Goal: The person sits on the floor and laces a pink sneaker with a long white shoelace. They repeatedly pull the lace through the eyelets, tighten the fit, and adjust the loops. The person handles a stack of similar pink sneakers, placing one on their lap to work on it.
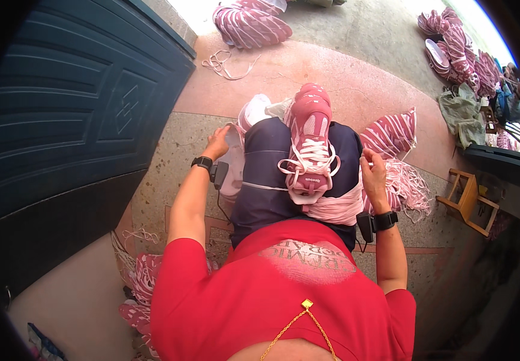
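Note:
A pink sneaker (311, 123) with white laces rests across my lap, toe pointing away from me. Its laces hang in loops over the tongue. My left hand (217, 143) is beside my left knee, its fingers apart, next to a pale pink and white piece (233, 165) that my leg partly hides. On the other side, my right hand (375, 173) hovers by my right thigh with loosely bent fingers and nothing visible in it. Close by lie a pink-and-white striped bundle (390, 135) and a hank of pale pink laces (338, 207) on my thigh.
Left of me stands a dark blue panelled door (85, 90). A striped shoe stack (251, 25) lies ahead, near loose white laces (230, 66). Small wooden stool (468, 198) at right; more pink bundles (452, 48) and a grey-green cloth (462, 114) at far right.

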`<state>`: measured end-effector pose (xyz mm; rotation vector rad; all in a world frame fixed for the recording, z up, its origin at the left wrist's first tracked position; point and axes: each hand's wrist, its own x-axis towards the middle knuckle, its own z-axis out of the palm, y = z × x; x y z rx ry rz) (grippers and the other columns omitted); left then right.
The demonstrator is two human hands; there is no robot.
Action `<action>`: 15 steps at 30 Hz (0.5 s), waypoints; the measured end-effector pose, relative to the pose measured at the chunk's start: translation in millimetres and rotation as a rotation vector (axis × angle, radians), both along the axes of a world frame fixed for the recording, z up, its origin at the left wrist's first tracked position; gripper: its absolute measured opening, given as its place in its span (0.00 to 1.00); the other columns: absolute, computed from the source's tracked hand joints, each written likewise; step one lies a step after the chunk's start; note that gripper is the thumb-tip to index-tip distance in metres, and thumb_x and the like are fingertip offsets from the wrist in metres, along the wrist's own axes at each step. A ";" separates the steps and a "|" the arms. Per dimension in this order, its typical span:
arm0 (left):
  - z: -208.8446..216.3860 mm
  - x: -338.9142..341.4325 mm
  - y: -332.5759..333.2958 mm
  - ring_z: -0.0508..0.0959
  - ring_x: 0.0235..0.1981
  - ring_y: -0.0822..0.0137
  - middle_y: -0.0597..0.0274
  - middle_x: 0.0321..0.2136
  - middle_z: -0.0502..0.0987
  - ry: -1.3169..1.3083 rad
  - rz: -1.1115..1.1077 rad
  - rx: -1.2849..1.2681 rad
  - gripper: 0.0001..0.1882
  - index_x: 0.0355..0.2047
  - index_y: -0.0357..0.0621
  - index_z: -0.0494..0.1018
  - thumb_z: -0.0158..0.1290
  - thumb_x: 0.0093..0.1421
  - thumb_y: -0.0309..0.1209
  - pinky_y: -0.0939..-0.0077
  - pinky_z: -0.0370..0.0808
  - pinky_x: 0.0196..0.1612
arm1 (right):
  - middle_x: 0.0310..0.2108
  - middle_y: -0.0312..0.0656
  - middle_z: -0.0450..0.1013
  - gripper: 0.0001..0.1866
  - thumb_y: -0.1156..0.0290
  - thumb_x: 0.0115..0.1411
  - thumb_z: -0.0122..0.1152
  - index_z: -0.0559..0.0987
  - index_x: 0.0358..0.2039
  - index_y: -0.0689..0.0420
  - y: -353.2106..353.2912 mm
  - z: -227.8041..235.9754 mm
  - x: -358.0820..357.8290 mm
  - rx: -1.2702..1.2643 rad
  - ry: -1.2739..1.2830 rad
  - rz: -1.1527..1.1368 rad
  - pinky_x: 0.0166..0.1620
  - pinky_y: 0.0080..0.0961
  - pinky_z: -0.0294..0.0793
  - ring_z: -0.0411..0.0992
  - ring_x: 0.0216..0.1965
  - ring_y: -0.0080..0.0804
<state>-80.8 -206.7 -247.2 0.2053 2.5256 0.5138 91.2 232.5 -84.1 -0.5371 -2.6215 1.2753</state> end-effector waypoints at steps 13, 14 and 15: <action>14.6 -1.4 -26.1 0.77 0.33 0.45 0.46 0.26 0.77 0.054 0.284 0.111 0.13 0.31 0.39 0.71 0.57 0.52 0.36 0.57 0.72 0.37 | 0.33 0.45 0.72 0.08 0.79 0.56 0.57 0.76 0.38 0.63 -38.7 42.9 -3.6 0.080 -0.030 0.201 0.38 0.26 0.70 0.71 0.35 0.35; 29.5 -2.1 -30.3 0.77 0.33 0.44 0.45 0.26 0.77 0.143 0.290 0.107 0.14 0.30 0.38 0.71 0.57 0.52 0.36 0.56 0.72 0.36 | 0.33 0.45 0.73 0.08 0.78 0.56 0.57 0.76 0.37 0.63 -43.9 47.0 -4.6 0.059 -0.020 0.201 0.37 0.26 0.70 0.71 0.34 0.35; 47.7 -4.0 -34.4 0.76 0.32 0.44 0.44 0.26 0.76 0.234 0.296 0.102 0.14 0.29 0.38 0.70 0.57 0.52 0.36 0.55 0.71 0.35 | 0.33 0.45 0.73 0.08 0.78 0.56 0.57 0.76 0.37 0.63 -49.2 50.8 -6.4 0.022 -0.064 0.158 0.36 0.26 0.70 0.72 0.34 0.35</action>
